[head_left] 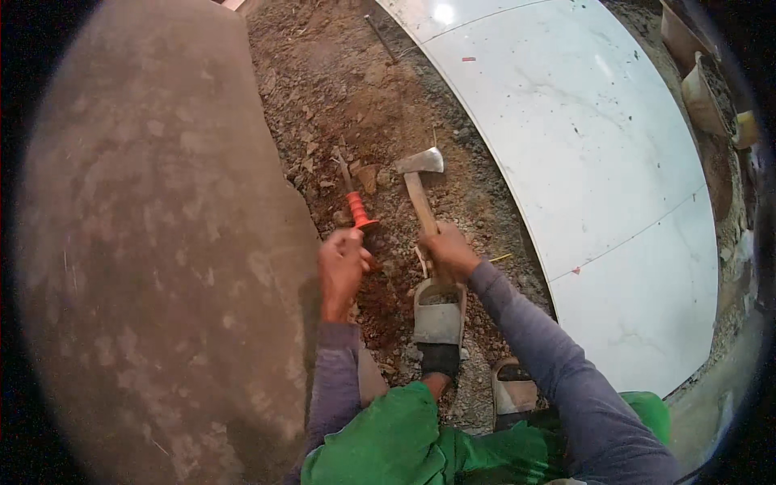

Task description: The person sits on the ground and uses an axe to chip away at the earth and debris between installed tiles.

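My right hand (450, 254) is wrapped round the wooden handle of a hatchet (420, 194), whose grey steel head points away from me. To its left, a chisel (357, 207) with an orange-red grip and a round guard rests at a slant, its metal blade toward the broken ground. My left hand (343, 260) is just behind the chisel's guard, slightly blurred, with its fingers curled in. Whether it touches the chisel, or what is between the fingers, is hidden.
A trench of loose soil and stones (380, 105) runs between a concrete slab (162, 226) and white floor tiles (614, 186). A thin metal bar (380, 38) lies at the far end. My sandalled feet (439, 323) are in the trench; pale containers (705, 101) stand far right.
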`<state>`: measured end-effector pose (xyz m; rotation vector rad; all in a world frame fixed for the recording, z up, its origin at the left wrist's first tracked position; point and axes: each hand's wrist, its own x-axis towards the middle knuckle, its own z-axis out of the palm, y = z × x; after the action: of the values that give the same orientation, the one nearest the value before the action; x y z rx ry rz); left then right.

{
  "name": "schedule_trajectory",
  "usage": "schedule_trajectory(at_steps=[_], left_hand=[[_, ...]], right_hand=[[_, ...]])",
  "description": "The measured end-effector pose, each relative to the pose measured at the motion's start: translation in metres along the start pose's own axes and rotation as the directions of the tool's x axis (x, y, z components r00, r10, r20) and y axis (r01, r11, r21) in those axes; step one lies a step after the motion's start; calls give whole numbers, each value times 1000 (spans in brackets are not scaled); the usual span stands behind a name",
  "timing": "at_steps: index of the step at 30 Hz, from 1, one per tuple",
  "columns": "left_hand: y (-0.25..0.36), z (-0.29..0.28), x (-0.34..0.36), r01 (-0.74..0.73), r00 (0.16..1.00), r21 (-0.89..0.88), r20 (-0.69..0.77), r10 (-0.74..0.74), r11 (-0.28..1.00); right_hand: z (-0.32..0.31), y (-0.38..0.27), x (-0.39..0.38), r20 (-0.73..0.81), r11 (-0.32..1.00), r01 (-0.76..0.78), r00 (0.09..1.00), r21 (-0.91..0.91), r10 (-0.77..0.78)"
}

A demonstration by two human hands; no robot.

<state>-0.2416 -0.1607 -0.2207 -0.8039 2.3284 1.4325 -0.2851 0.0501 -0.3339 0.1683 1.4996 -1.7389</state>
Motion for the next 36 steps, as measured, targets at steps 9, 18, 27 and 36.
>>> schedule_trajectory(at_steps=[9,18,27,36], left_hand=[[-97,-19,167,42,970,325,-241,40,945],[-15,-11,98,92,991,198,78,-109,976],[-14,-12,-19,332,938,-86,137,-319,939],[-47,-5,-29,440,897,-232,155,-413,868]], right_hand=[[62,15,-26,-18,963,-82,996,256,90],[42,17,-32,-183,878,-4,977,479,105],[50,32,-58,-31,762,-5,999,648,33],[48,37,-46,-4,737,-42,998,675,60]])
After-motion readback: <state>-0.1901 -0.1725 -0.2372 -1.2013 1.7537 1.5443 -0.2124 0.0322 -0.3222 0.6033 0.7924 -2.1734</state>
